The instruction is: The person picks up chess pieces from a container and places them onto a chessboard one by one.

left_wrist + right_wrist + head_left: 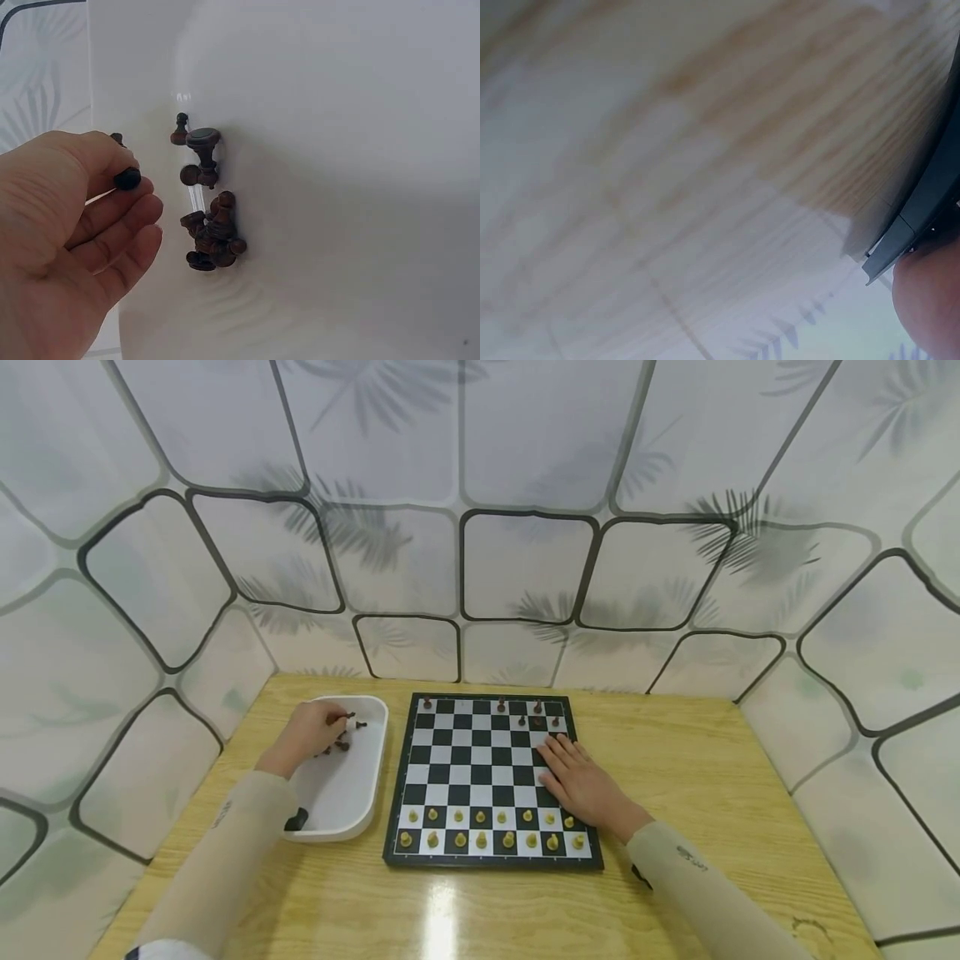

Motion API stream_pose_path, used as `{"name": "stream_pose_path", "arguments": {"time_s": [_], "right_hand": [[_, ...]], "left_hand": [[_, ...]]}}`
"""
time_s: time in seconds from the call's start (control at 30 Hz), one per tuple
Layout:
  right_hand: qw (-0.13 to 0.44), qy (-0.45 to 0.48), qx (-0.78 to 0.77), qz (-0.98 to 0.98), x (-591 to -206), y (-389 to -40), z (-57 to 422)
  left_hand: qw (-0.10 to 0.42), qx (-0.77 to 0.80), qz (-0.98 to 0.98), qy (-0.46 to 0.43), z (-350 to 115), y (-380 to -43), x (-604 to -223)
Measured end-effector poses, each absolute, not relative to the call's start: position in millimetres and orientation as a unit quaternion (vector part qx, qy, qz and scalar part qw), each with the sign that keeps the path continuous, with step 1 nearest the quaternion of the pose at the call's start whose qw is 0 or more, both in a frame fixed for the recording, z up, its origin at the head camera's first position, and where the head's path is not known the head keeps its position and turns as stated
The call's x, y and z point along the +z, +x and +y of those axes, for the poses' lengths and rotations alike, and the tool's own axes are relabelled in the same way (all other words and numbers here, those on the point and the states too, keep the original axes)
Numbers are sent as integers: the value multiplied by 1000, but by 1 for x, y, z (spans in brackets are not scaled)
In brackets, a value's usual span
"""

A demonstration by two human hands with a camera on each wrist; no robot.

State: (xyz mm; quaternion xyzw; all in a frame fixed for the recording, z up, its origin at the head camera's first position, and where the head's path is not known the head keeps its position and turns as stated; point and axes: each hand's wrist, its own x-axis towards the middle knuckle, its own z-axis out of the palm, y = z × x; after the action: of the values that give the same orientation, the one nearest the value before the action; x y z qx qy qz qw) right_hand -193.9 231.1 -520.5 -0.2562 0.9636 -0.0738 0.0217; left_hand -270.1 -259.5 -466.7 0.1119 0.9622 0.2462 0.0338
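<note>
My left hand (303, 731) is over the left side of a white tray (341, 793). In the left wrist view its thumb and finger pinch a dark chess piece (127, 178), mostly hidden by the thumb; its kind cannot be told. Beside that hand, several dark brown chess pieces (217, 232) lie heaped in the tray. My right hand (581, 781) rests with its fingers extended on the right side of a black-and-white chessboard (460, 773). Several dark pieces (501, 704) stand at the board's far end, some near the right fingertips. Yellow pieces (481, 840) fill the two near rows.
The tray and board stand side by side on a light wooden table (690, 777), a narrow gap between them. A patterned curtain-like wall (525, 568) closes off the back and both sides. In the right wrist view the board's dark edge (911, 217) shows beside blurred wood grain.
</note>
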Motion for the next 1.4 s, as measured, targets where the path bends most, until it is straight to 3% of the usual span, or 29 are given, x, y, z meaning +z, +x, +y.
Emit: {"name": "stream_pose_path", "arguments": {"time_s": [0.87,1.4], "right_hand": [[22,-256,-75,963,-520,-193,231],[21,-256,-77,963,-521,-194,232]], "left_hand": [[-26,292,950,107,-239,-272,-448],[-78,311,936,147,-200,-280,-436]]}}
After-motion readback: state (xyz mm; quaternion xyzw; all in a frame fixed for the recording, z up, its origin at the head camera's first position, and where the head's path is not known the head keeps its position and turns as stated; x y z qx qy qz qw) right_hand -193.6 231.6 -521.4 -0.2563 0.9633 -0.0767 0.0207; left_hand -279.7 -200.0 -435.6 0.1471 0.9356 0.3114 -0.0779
